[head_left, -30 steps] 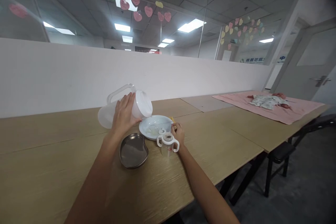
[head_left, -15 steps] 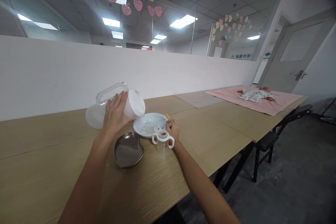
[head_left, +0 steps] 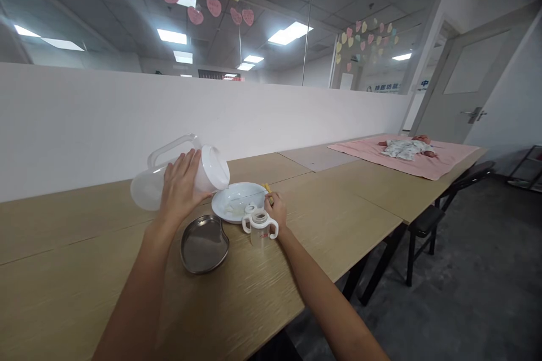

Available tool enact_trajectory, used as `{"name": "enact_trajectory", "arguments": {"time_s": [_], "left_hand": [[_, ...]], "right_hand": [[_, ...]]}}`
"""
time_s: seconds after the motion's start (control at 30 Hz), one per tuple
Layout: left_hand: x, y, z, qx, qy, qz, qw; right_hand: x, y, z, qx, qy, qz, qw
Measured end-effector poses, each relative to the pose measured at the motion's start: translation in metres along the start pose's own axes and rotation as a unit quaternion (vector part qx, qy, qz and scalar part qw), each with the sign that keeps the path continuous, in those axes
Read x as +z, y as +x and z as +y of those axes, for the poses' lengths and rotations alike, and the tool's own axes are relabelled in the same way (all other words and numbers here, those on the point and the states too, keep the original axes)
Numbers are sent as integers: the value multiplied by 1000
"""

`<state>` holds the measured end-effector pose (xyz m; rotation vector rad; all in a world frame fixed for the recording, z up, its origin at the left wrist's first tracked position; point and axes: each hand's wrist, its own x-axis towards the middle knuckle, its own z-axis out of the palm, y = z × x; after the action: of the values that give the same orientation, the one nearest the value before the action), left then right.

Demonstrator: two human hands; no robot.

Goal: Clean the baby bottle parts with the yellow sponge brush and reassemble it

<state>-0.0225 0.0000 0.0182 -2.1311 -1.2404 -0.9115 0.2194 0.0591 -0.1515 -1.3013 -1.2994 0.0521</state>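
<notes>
My left hand [head_left: 182, 183] grips a clear plastic pitcher [head_left: 146, 189] with a white lid, tilted so that its lid end points right, over the left rim of a white bowl [head_left: 220, 203]. Small pale items lie in the bowl, too small to tell. At the bowl's right edge, my right hand [head_left: 276, 208] is closed on a thin tool with a yellow handle [head_left: 267, 186]; its thin shaft reaches across the bowl. In front of the bowl stands an open baby bottle [head_left: 259, 228] with two white handles, upright on the table.
A kidney-shaped metal tray [head_left: 204, 244] lies on the wooden table [head_left: 339, 225], left of the bottle. Farther right, a baby doll [head_left: 406, 149] lies on a pink cloth [head_left: 444, 164]. A black chair [head_left: 427, 220] stands at the table's right side. A white wall [head_left: 105, 118] runs behind.
The view has shifted slightly, so most things appear a little farther left. Both hands keep their holds, and the pitcher stays tilted beside the bowl.
</notes>
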Motion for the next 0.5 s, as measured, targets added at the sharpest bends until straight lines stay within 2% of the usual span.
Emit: {"name": "enact_trajectory", "arguments": {"time_s": [0.3,0.5], "left_hand": [[0,1,1,-2,1,-7,1000],[0,-3,-9,-18,-33,2,999]], "right_hand": [[0,0,-1,10,-7,-6,1000],[-1,0,-2,4,-6,-8,1000]]}}
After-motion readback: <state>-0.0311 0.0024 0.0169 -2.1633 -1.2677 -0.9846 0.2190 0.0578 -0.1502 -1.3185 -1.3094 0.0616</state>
